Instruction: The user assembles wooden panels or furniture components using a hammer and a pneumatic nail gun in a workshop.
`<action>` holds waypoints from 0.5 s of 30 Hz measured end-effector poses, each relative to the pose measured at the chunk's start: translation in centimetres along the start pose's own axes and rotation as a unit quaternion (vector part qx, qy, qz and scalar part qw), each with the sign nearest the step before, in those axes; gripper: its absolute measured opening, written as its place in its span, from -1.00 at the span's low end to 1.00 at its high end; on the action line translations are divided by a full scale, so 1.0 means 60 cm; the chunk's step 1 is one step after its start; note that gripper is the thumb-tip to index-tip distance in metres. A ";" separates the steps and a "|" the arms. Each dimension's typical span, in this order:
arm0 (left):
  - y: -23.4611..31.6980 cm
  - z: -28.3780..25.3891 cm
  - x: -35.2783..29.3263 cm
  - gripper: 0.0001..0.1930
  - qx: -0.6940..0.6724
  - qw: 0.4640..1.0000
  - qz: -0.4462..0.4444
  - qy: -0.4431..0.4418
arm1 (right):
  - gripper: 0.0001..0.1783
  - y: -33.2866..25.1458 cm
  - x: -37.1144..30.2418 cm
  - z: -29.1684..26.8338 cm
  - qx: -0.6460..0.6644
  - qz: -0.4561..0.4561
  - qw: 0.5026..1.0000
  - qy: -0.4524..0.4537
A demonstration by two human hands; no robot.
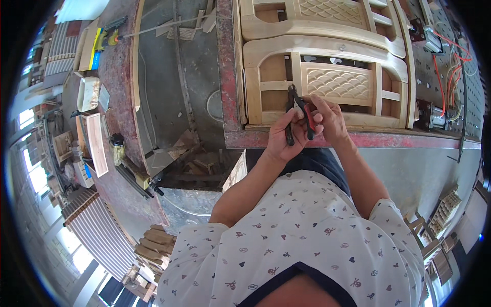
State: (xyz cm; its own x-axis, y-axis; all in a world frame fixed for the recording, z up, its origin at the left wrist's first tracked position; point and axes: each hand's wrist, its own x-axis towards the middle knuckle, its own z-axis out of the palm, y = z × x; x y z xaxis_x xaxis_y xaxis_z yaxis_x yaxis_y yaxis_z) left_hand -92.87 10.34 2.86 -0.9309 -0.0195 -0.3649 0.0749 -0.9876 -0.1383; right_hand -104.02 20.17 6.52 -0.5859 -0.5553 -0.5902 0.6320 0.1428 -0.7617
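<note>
Workshop clutter surrounds your red-edged workbench (368, 140), where two pale wooden frames, a far frame (317, 28) and a near frame (317, 45), lie one beyond the other, the nearer holding a carved scale-patterned panel (340, 84). Your left hand (282, 139) is closed around black-and-red pliers (309, 118), which point away from you over the near frame's left part, their handles spread. Your right hand (331, 122) has its fingers bent in beside the red-marked handle, though you cannot tell whether they grip it.
</note>
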 end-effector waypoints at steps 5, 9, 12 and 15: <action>0.001 -0.011 0.006 -0.73 -0.093 0.995 -0.019 -0.035 | -0.71 0.001 -0.007 0.011 0.000 0.014 1.000 -0.002; 0.005 -0.006 0.006 -0.72 -0.126 0.990 -0.044 -0.042 | -0.76 0.022 -0.020 -0.001 -0.083 -0.044 0.995 0.043; 0.020 0.001 0.010 -0.72 -0.023 0.998 -0.051 -0.001 | -0.80 0.033 -0.017 -0.034 -0.339 -0.198 0.913 0.110; 0.023 0.014 0.009 -0.73 0.024 0.998 -0.045 0.022 | -0.85 0.031 -0.011 -0.064 -0.397 -0.223 0.885 0.097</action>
State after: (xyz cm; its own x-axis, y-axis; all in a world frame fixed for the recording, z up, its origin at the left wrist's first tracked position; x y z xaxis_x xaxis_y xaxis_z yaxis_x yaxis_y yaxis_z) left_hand -93.58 8.82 3.22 -0.9161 0.0757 -0.3937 -0.0268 -0.9914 -0.1283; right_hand -104.41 23.95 4.44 -0.8116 -0.5617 -0.1606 -0.1939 0.5182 -0.8330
